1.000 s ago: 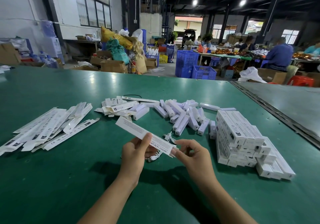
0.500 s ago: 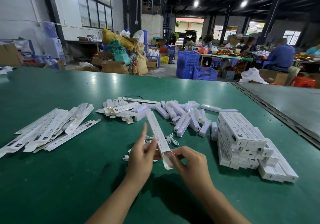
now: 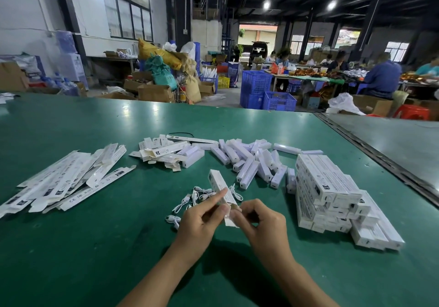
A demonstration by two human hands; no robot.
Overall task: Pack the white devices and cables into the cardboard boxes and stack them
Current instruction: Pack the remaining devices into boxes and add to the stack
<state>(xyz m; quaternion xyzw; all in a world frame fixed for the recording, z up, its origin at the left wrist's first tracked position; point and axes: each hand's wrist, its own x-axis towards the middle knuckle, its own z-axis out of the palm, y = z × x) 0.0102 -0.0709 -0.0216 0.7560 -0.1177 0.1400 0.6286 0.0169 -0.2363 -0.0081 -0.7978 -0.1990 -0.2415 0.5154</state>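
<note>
Bare left hand (image 3: 200,220), bare right hand (image 3: 262,222), unsleeved forearms (image 3: 166,271)

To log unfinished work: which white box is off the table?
The slim box gripped by the left hand and right hand; the flat boxes and stacked boxes lie on the table.

Left hand (image 3: 198,218) and right hand (image 3: 260,221) gripping white box (image 3: 219,186), green table (image 3: 95,247)

**Box swung end-on**

I see the white cardboard box (image 3: 217,184) has turned from lying crosswise over my fingertips to pointing away from them. My left hand (image 3: 202,218) and right hand (image 3: 261,223) have drawn together, pinching its near end flap (image 3: 230,221).
</note>
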